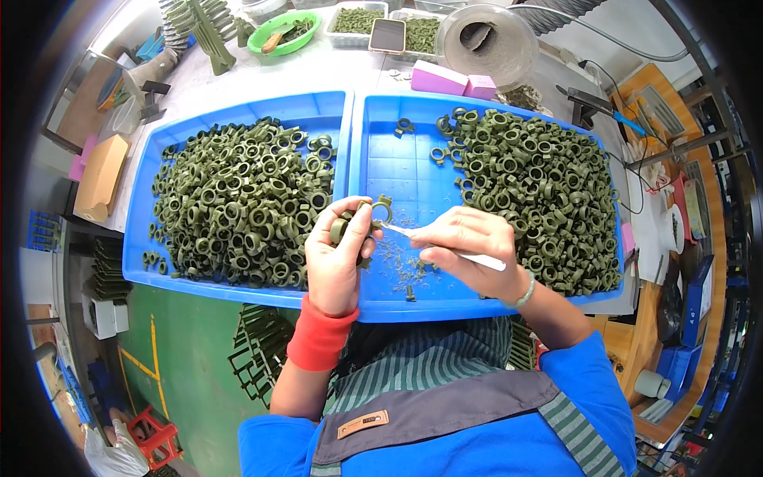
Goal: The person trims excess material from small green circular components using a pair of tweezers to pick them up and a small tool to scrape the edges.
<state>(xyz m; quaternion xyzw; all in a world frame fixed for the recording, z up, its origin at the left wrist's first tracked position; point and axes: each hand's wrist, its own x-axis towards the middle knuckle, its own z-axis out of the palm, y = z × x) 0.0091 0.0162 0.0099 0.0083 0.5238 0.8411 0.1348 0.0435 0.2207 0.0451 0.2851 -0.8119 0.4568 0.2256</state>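
Between the thumb and fingers of my left hand (341, 253) are olive-green ring-shaped plastic parts; one ring (382, 210) sticks out past the fingertips. My right hand (474, 245) grips a slim knife with a white handle (486, 261). Its metal tip (393, 228) meets the part at my left fingertips. Both hands are over the near left area of the right blue plastic tray (405, 307). Thin green shavings (400, 268) lie on that tray's floor below them. A heap of similar green ring parts (542, 179) fills the tray's right side.
The left blue tray (238, 113) holds another heap of green ring parts (244, 197). Behind the trays are a green bowl (257, 43), a phone (387, 36), pink blocks (441, 79) and a clear round tub (487, 45). A cardboard box (102, 179) stands at left, a red stool (156, 438) below.
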